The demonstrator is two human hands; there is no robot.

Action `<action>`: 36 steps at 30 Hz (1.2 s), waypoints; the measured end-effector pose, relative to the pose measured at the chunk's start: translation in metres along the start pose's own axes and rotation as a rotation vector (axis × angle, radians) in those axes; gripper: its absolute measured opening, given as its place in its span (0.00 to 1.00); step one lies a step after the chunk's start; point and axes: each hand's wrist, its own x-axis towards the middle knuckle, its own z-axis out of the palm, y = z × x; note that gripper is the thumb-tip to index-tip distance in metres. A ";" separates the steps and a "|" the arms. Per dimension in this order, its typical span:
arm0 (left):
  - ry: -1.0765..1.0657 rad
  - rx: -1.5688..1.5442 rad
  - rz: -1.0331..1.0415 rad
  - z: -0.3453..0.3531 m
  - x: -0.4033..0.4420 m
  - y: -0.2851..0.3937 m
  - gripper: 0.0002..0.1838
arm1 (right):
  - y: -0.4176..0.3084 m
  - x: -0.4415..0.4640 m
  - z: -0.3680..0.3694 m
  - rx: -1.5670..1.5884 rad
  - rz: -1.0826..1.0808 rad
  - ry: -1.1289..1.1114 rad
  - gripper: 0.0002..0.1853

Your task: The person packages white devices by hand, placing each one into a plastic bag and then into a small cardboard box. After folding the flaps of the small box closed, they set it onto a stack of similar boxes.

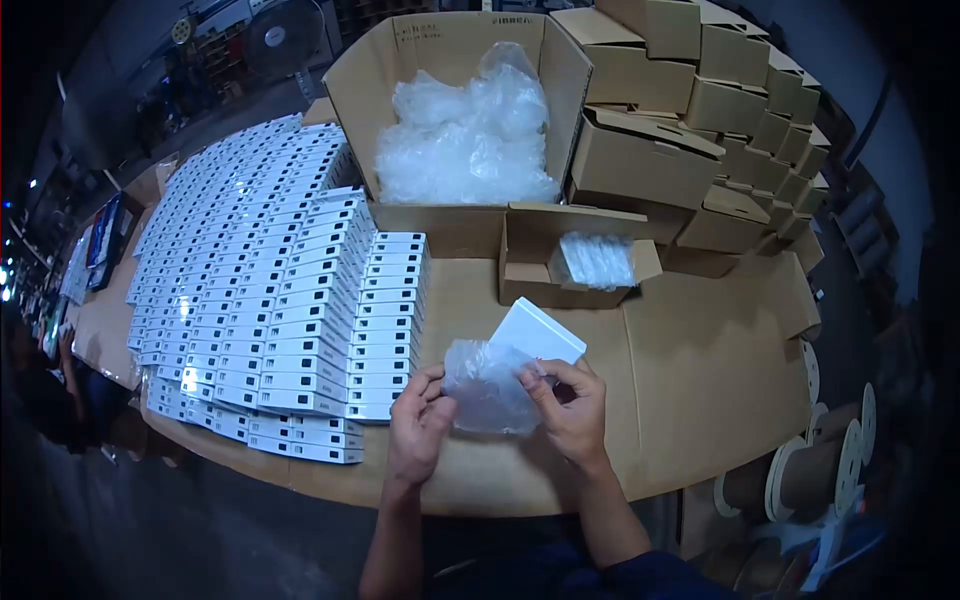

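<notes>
A clear plastic bag is stretched between my two hands above the front of the table. My left hand pinches its left edge between thumb and fingers. At the bag's right edge, my right hand grips the film with thumb and forefinger. Just behind the bag is a flat white box, tilted, its lower part covered by the bag and my right fingers. I cannot tell whether my right hand also holds the box or the box lies on the table.
Stacked white boxes fill the left side. A large carton of clear bags stands at the back. A small open carton holds wrapped packs. Brown cartons pile up at right, spools below. Another person is far left.
</notes>
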 end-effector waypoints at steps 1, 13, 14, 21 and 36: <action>0.042 0.016 -0.008 0.002 -0.003 -0.002 0.14 | 0.001 -0.006 -0.001 -0.030 -0.017 -0.011 0.10; 0.393 0.354 0.191 0.032 -0.014 -0.035 0.15 | 0.016 -0.038 0.006 -0.113 0.087 -0.044 0.12; 0.410 0.316 0.175 0.036 -0.014 -0.032 0.16 | 0.023 -0.039 0.005 -0.062 0.120 -0.045 0.12; 0.447 0.299 0.148 0.010 -0.010 -0.045 0.10 | 0.023 -0.039 0.007 -0.011 0.134 -0.001 0.13; 0.056 1.092 0.519 0.036 -0.003 0.002 0.16 | 0.028 -0.039 -0.003 -0.297 0.060 0.059 0.10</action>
